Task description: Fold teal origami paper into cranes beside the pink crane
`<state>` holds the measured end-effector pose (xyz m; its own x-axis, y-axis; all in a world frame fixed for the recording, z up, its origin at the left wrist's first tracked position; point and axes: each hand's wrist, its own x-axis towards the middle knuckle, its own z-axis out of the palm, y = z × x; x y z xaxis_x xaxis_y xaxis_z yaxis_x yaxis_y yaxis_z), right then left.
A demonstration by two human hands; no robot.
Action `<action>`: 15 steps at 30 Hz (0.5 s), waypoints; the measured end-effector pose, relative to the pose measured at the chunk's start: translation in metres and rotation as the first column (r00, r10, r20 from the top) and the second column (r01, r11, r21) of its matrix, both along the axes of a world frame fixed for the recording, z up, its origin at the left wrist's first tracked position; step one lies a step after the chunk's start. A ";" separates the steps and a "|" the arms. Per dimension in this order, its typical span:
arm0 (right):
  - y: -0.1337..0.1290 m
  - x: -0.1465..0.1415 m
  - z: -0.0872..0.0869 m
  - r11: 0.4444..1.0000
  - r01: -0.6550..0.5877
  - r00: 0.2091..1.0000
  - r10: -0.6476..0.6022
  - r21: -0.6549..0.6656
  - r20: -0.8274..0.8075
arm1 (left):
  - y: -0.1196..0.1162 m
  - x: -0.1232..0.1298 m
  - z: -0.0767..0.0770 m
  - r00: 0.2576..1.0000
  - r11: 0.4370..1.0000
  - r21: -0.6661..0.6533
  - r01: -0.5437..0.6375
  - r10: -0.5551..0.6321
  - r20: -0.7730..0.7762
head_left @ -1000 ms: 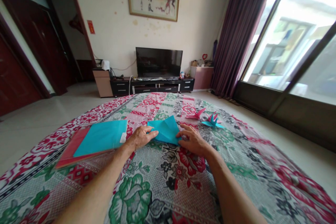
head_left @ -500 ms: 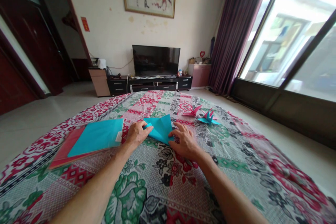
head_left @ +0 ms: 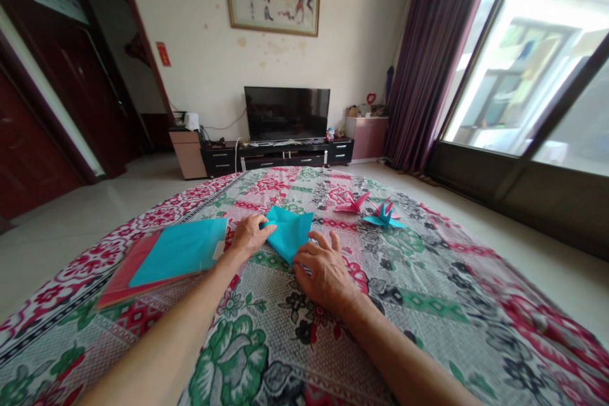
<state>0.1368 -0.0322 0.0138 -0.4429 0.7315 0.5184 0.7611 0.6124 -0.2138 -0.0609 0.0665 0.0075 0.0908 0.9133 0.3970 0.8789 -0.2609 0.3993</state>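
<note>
A partly folded sheet of blue origami paper lies on the patterned tablecloth between my hands. My left hand grips its left corner, with thumb on top and fingers curled at the edge. At the paper's lower right edge, my right hand touches it with the index finger and thumb, while its other fingers are spread and raised. Folded paper cranes stand beyond my right hand: a blue crane in front, a pink crane to its left, and another pink one partly hidden behind the blue.
Left of my hands lies a stack of blue and red paper in a clear sleeve. The round table's flowered tablecloth spreads beneath everything. Past the far edge, a television stands on a low black cabinet.
My right hand has moved down and toward me along the paper's right edge, its fingers lifting. My left hand stays on the left corner. The view has shifted slightly.
</note>
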 end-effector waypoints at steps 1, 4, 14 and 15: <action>0.000 -0.001 0.000 1.000 -0.014 1.000 0.013 -0.004 -0.005 | 0.002 0.000 0.001 1.000 1.000 -0.009 0.007 -0.007 0.006; -0.001 -0.003 0.000 0.998 -0.062 0.998 0.062 -0.031 -0.021 | 0.009 0.002 0.003 1.000 0.999 -0.039 0.003 -0.002 0.027; 0.000 -0.002 -0.002 0.987 -0.145 0.987 0.138 -0.075 -0.081 | 0.025 0.000 -0.006 0.992 0.992 0.015 0.122 -0.122 0.015; 0.000 -0.001 -0.002 0.986 -0.146 0.986 0.139 -0.079 -0.094 | 0.024 0.000 -0.006 0.990 0.990 0.024 0.142 -0.142 0.017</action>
